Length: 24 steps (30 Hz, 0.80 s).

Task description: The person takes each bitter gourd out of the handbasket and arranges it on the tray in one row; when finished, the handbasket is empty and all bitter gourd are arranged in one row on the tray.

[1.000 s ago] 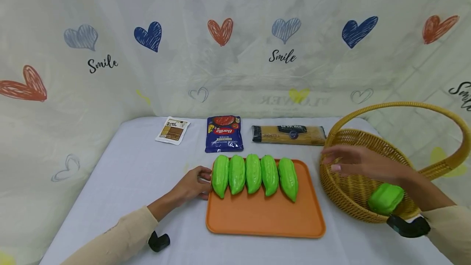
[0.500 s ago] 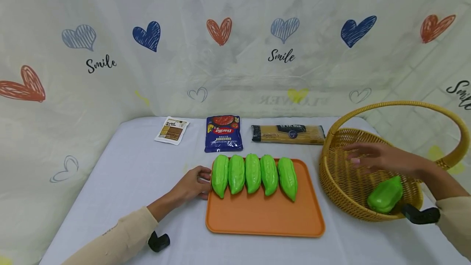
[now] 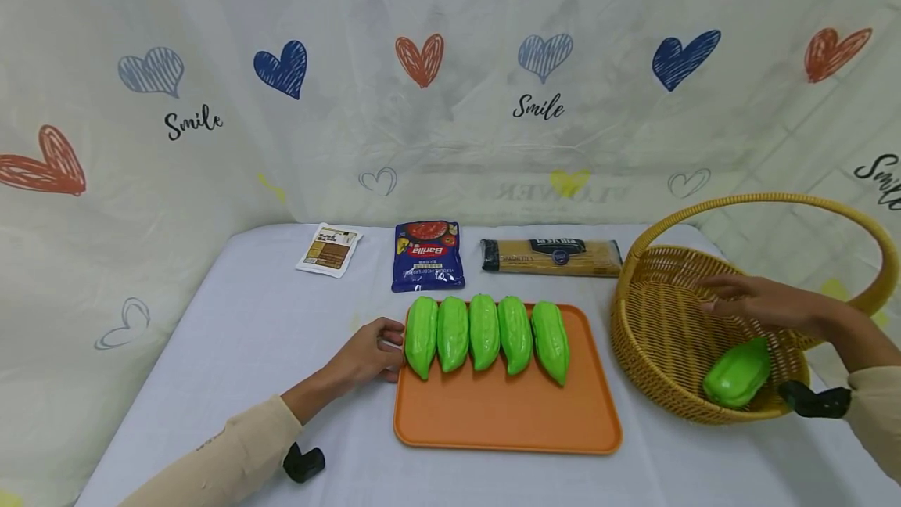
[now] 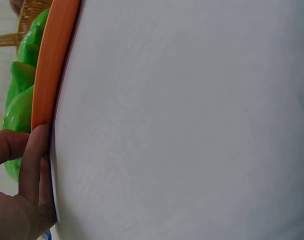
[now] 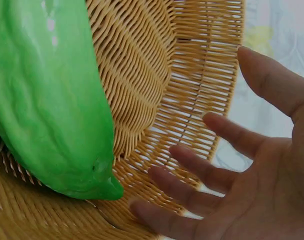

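Several bright green, ridged, gourd-like vegetables with pointed tips lie side by side along the far part of an orange tray. My left hand grips the tray's left rim; the left wrist view shows the fingers at the edge, beside the vegetables. A wicker basket with a tall handle stands right of the tray. One green vegetable lies inside it. Over the basket hovers my right hand, fingers spread and holding nothing. The right wrist view shows it apart from the vegetable.
Along the table's far side lie a small white-and-brown packet, a blue sauce pouch and a pack of spaghetti. The basket handle arches high near the right arm. A printed curtain hangs behind the table.
My right hand has moved to the right over the basket, away from the tray side, uncovering more of the vegetable in it. My left hand has stayed at the tray's rim.
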Each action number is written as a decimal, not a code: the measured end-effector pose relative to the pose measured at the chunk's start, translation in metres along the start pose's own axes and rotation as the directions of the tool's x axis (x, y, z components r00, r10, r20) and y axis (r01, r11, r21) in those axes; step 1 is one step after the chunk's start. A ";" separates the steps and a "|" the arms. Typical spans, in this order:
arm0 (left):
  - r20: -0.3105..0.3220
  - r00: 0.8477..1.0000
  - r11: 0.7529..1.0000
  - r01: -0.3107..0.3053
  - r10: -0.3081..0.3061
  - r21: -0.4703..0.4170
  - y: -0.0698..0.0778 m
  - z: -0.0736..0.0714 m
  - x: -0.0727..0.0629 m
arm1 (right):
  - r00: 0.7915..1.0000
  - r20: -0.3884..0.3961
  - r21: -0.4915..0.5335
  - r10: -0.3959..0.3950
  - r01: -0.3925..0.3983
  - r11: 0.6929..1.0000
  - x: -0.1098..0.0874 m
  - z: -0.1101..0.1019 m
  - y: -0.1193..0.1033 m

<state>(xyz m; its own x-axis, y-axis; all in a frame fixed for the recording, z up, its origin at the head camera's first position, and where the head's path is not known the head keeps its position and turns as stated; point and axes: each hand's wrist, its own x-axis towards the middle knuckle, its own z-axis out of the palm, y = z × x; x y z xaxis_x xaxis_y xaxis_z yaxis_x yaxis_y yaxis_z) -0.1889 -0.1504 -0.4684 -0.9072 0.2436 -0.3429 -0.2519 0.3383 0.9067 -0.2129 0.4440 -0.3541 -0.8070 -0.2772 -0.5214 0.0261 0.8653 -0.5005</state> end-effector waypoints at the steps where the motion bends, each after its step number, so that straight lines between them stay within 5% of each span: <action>1: 0.001 1.000 1.000 -0.002 0.002 0.000 0.000 0.000 0.000 | 1.000 0.006 -0.001 0.014 -0.014 1.000 0.000 -0.001 0.001; 13: -0.011 1.000 1.000 0.006 -0.006 0.021 -0.001 0.001 0.002 | 0.990 0.100 0.088 0.102 -0.110 0.990 0.010 -0.001 -0.001; 24: -0.011 1.000 1.000 0.014 -0.014 0.016 0.000 0.001 0.003 | 0.992 0.122 0.206 0.018 -0.043 0.978 0.022 0.004 0.002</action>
<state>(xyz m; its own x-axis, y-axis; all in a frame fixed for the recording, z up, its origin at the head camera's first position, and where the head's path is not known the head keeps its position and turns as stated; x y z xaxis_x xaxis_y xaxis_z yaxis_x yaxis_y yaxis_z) -0.1915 -0.1487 -0.4702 -0.9072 0.2292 -0.3527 -0.2589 0.3565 0.8977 -0.2285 0.4377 -0.3691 -0.7285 -0.3104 -0.6107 0.1818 0.7719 -0.6092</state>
